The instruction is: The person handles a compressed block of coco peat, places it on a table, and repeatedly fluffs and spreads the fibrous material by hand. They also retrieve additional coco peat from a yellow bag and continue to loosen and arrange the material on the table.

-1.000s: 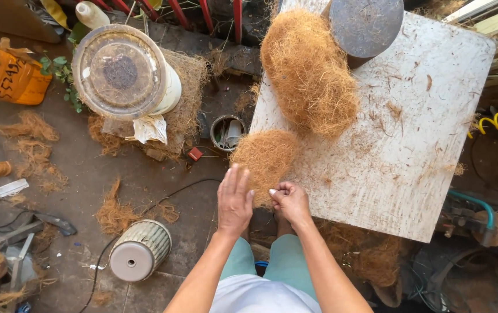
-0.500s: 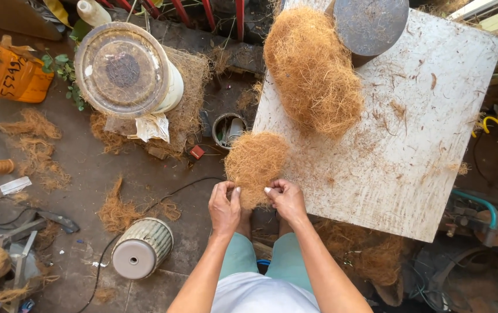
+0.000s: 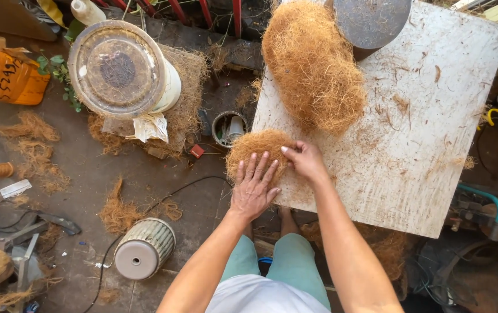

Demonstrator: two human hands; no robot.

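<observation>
A small round pad of brown coconut fibre (image 3: 255,148) lies at the near left edge of a white, scratched board (image 3: 423,127). My left hand (image 3: 253,186) rests flat on the pad with fingers spread, pressing it down. My right hand (image 3: 304,161) pinches the pad's right edge with its fingertips. A much larger heap of loose brown fibre (image 3: 313,66) sits further back on the board, apart from the pad.
A grey metal disc (image 3: 371,20) stands at the board's far edge. Left of the board are a white bucket with clear lid (image 3: 118,69), a small tin (image 3: 228,128), an orange container (image 3: 5,75), a ribbed white pot (image 3: 143,249) and fibre scraps on the floor.
The pad has moved from hanging off the board's edge back onto it. My left hand went from gripping it to lying flat on top; my right hand shifted up to its right edge.
</observation>
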